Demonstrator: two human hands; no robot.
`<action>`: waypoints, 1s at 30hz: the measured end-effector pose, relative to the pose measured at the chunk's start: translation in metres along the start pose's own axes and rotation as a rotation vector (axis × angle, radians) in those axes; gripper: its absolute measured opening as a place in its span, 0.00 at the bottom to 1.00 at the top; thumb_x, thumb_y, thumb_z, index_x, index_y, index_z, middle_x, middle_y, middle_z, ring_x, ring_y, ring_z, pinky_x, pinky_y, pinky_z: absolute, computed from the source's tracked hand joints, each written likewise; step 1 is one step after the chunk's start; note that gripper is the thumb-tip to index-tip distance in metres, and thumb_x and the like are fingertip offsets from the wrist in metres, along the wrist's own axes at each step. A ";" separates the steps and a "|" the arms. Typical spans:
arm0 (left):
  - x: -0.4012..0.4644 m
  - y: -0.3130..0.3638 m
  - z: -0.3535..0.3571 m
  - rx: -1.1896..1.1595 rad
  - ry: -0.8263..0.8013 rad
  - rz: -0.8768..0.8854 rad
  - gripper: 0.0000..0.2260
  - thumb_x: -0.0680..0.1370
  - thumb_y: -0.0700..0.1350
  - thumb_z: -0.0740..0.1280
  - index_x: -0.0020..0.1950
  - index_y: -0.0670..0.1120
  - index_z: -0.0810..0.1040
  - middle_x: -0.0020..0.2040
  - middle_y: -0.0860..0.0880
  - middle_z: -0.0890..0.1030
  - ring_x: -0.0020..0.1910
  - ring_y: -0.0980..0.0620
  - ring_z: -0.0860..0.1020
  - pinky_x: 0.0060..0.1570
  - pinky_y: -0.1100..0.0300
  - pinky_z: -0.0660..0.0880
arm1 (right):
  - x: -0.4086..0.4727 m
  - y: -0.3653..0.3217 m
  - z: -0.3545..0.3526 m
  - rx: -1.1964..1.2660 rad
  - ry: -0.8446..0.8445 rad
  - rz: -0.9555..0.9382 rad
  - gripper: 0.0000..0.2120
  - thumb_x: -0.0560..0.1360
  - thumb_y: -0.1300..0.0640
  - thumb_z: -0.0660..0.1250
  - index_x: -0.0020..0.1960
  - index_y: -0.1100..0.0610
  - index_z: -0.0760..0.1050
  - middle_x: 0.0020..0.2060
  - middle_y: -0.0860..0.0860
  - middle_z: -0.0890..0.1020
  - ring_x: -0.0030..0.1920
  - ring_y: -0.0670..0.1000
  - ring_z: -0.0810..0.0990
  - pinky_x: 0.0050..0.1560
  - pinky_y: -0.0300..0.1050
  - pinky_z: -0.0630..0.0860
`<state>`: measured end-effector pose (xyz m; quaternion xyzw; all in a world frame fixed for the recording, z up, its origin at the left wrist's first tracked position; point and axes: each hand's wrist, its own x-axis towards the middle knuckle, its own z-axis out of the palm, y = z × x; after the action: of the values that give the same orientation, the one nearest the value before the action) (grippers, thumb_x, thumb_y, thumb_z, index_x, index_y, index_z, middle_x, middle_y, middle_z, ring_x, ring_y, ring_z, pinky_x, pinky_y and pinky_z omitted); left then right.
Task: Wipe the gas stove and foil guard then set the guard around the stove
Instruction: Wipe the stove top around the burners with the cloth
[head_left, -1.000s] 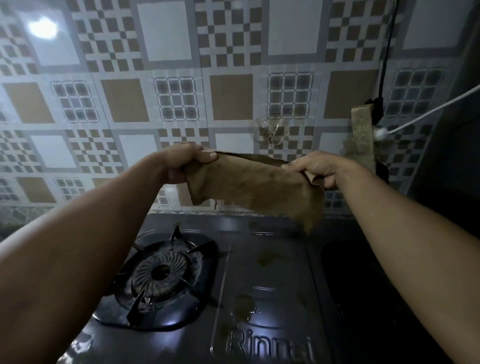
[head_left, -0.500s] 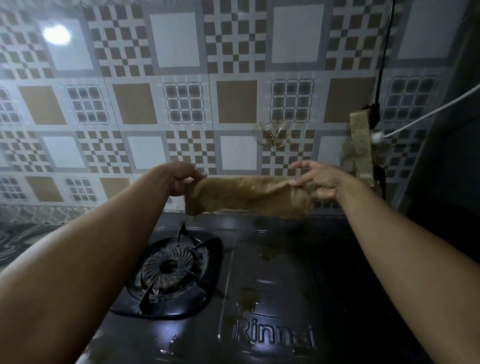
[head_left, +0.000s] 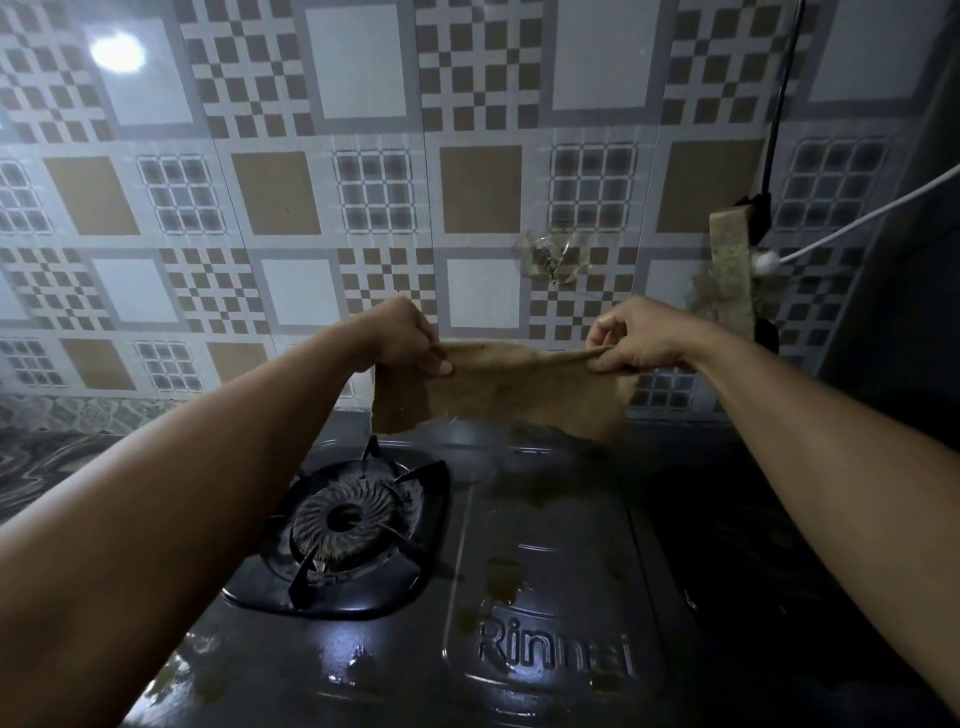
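Cloth, brown and stained, hangs stretched between both hands above the back edge of the gas stove. The left hand pinches its left top corner between thumb and curled fingers; the right hand pinches the right top corner the same way. Compared with a second ago, the cloth has been pulled out wider and flatter, and both hands have dropped lower, closer to the stove top. That suggests the cloth is being readied for a wipe, not yet laid down. Below the left hand sits the burner with its pan support. Below and between the hands, the stove's centre panel carries brownish spill marks and wet shine, so the wiping looks barely begun. No foil guard is visible. Beyond the hands rises the tiled wall; beside the right hand a strip of tape-like material hangs near a white cable.
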<state>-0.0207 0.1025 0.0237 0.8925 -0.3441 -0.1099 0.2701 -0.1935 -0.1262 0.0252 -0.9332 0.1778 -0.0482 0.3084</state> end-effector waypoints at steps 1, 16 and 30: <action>0.001 -0.001 0.001 -0.017 0.008 -0.009 0.11 0.70 0.44 0.75 0.50 0.42 0.83 0.46 0.47 0.79 0.48 0.47 0.76 0.48 0.53 0.73 | 0.001 0.001 0.002 -0.021 0.008 0.002 0.04 0.73 0.62 0.71 0.45 0.54 0.79 0.48 0.51 0.79 0.49 0.51 0.78 0.39 0.39 0.71; -0.002 0.012 0.024 -0.458 0.078 -0.188 0.14 0.75 0.47 0.70 0.56 0.40 0.76 0.48 0.43 0.80 0.44 0.45 0.80 0.39 0.53 0.79 | 0.005 0.000 0.032 0.832 -0.190 0.226 0.07 0.76 0.58 0.58 0.50 0.60 0.70 0.40 0.58 0.78 0.39 0.56 0.79 0.34 0.50 0.80; 0.001 -0.008 0.035 -0.175 0.048 0.005 0.11 0.73 0.49 0.74 0.48 0.44 0.79 0.42 0.48 0.79 0.42 0.49 0.77 0.36 0.61 0.71 | 0.014 0.015 0.041 0.589 0.122 0.274 0.09 0.72 0.63 0.61 0.50 0.61 0.77 0.42 0.56 0.77 0.40 0.55 0.76 0.43 0.50 0.75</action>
<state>-0.0287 0.0921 -0.0097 0.8669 -0.3290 -0.1176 0.3556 -0.1770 -0.1192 -0.0169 -0.7667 0.2981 -0.1116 0.5576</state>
